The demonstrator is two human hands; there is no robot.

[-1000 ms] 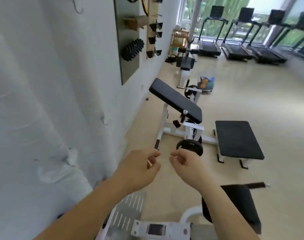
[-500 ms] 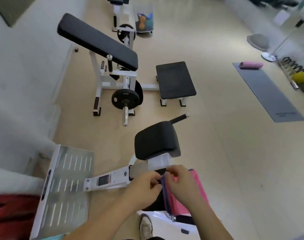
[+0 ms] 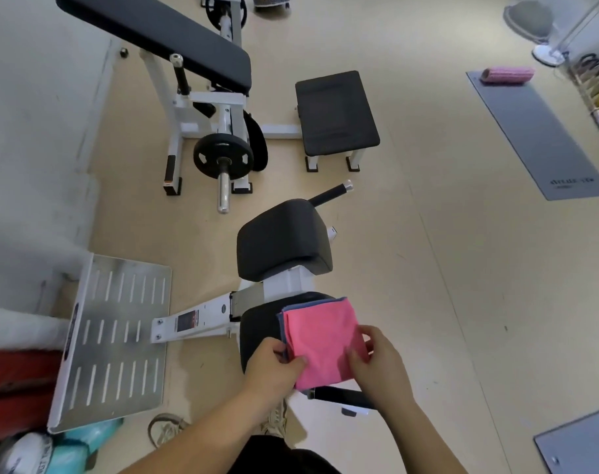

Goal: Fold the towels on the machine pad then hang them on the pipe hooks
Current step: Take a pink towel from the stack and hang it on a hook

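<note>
Hands close in, both busy: the left hand [image 3: 274, 366] pinches the near-left edge of the soft pink square cloth towel [image 3: 322, 340], thumb on top, and the right hand [image 3: 376, 364] grips its near-right corner. The towel lies folded on the rounded black vinyl machine pad [image 3: 257, 331]. It is stacked over a blue-grey cloth towel [image 3: 283, 325] whose edges peek out at the left and far sides.

Risk here, as I read it: the stack seems to overhang the pad's right side and the vinyl looks slick, so lifting the pink one may drag the blue-grey one off to the floor. An uneven pinch could also let the fold fall open, limp fabric as it is. No pipe hooks in view, so the carry is a guess.

Further out sits a second plump black cushion [image 3: 284, 239], smooth and boxy, and to the left a slotted dull metal footplate [image 3: 117, 333]. Beyond them are a round black weight plate [image 3: 222, 155] on a chrome bar and a flat black bench seat [image 3: 335, 112].
</note>
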